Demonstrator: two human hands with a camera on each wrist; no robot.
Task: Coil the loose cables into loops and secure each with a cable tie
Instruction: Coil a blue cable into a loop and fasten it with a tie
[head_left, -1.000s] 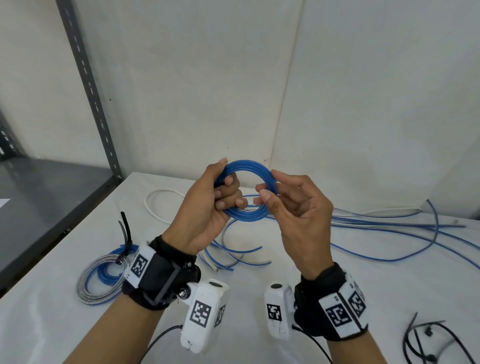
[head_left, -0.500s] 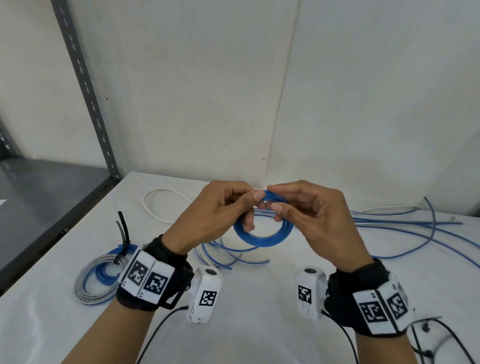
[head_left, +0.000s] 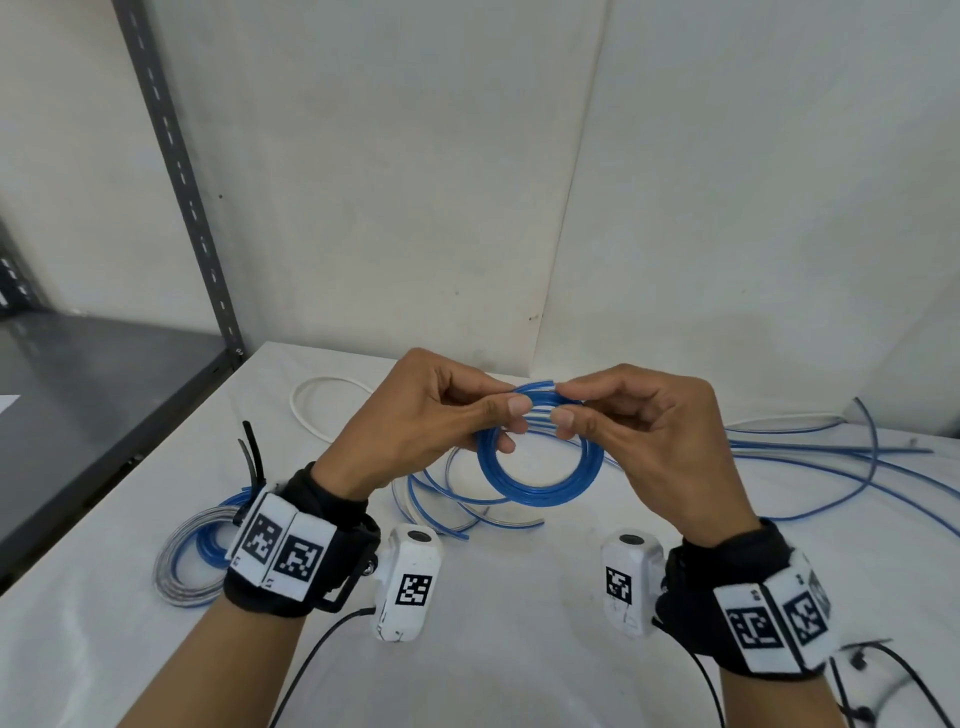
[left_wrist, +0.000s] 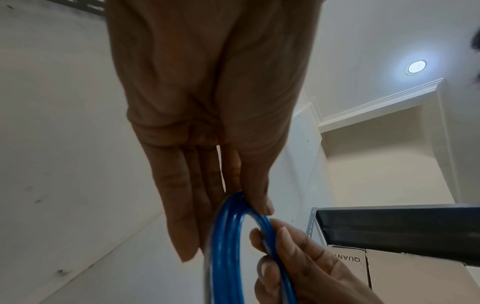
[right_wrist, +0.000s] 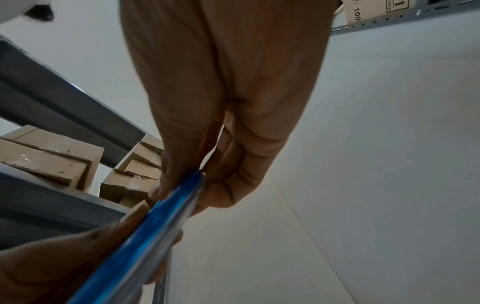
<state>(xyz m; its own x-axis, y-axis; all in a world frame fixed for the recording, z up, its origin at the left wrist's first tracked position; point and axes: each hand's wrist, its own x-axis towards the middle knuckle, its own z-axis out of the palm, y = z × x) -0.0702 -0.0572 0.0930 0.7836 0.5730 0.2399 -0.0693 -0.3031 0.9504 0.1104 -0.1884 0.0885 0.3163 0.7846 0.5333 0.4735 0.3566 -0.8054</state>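
Blue cable coil held above table, both hands pinching its top.

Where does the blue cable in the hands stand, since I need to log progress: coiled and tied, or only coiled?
Coiled, not tied. The blue cable forms a stacked ring that both hands pinch at its top; no tie shows around it.

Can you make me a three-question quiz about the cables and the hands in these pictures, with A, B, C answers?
1. Where is the finished bundle with the black tie?
A. on the table's left side
B. on the shelf
C. in the right hand

2. What colour is the coil being held?
A. red
B. blue
C. green

3. How is the coil held?
A. lying free on the table
B. by one hand only
C. pinched by both hands

Answers: 1 A, it lies on the table beside the left wrist. 2 B, the loops are blue. 3 C, left hand and right hand both pinch its top.
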